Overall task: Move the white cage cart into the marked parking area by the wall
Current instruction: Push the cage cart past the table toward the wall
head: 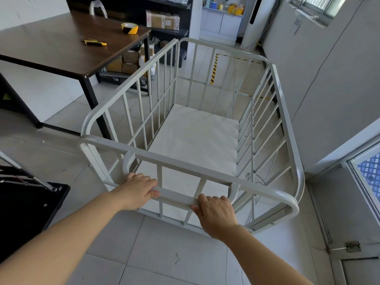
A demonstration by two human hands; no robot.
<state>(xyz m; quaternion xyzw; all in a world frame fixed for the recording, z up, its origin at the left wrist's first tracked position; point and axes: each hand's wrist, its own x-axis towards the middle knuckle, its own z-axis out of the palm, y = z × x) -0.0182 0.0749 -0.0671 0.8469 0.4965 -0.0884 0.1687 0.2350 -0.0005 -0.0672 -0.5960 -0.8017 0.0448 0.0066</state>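
Both hands clamped on flat handle bar of white barred metal cage cart (197,138): left hand (136,190), right hand (216,212). Cart empty, yellow-black striped floor tape (213,68) at 12 o'clock, grey wall (329,79) at 2 o'clock.

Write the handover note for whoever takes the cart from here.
Left hand: closed on the push handle, left end.
Right hand: closed on the same handle, right end.
White cage cart: empty, on the tiled floor, its right side close along the wall, a brown table to its left.
Marked parking area: yellow-black floor tape shows beyond the cart's far end, by the wall.
Done: cart gripped and pointed toward the marking.
Left: push it forward inside the tape lines, then let go.
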